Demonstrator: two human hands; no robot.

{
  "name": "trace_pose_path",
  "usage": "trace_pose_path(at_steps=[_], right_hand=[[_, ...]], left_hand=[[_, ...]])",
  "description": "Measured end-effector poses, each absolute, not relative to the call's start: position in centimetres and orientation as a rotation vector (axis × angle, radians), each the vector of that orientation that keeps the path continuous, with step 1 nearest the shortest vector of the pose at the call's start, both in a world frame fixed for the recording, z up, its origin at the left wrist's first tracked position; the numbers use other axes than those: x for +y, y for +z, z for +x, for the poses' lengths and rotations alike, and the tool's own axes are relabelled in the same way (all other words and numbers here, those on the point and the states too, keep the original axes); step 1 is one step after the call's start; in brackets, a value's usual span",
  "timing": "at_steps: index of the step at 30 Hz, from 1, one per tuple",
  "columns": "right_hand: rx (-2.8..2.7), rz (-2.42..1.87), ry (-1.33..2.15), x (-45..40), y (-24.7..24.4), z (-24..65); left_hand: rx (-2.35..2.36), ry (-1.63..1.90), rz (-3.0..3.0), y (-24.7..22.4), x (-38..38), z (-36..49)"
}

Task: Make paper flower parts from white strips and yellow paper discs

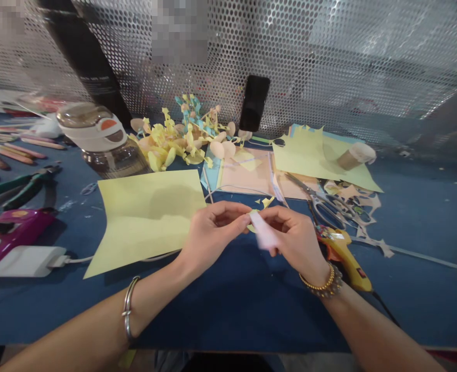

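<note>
My left hand (211,230) and my right hand (296,232) meet over the near middle of the blue table. Between the fingertips is a small yellow-green paper piece (252,228), pinched by my left thumb and fingers and mostly hidden. My right hand is closed on a pale pinkish strip (265,235), blurred, that slants across in front of the paper piece. Just beyond the fingers lie yellow paper scraps (267,202). A large yellow paper sheet (147,217) rests beside my left hand. Right of my right wrist is a yellow glue gun (347,258).
Scissors (325,206) and paper offcuts (362,201) lie at right. Behind are coloured paper sheets (246,173), paper flowers (178,139), a phone (255,103) against a perforated metal screen (329,62), and a lidded jar (104,139). A purple power strip (27,232) and pliers (27,186) occupy the left.
</note>
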State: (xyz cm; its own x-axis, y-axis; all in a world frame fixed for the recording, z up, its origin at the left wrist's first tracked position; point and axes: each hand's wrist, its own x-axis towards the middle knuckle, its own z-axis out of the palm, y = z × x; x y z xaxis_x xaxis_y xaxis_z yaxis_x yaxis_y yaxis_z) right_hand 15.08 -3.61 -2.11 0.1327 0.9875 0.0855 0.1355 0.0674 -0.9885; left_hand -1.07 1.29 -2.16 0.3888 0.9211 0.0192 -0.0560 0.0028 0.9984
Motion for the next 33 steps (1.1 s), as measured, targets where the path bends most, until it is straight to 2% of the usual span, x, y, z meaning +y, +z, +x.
trace_pose_path(at_steps=[7, 16, 33], right_hand=[[-1.254, -1.328, 0.971, -3.56, -2.02, 14.95], [-1.248, -1.301, 1.036, -3.49, -2.21, 15.01], [-1.229, -1.306, 1.051, -3.45, -2.37, 15.14]], left_hand=[[0.857, 0.955, 1.424, -2.22, 1.33, -0.99], [0.878, 0.899, 1.211, -2.01, 1.52, -0.85], [0.826, 0.856, 1.172, -2.32, 1.56, -0.78]])
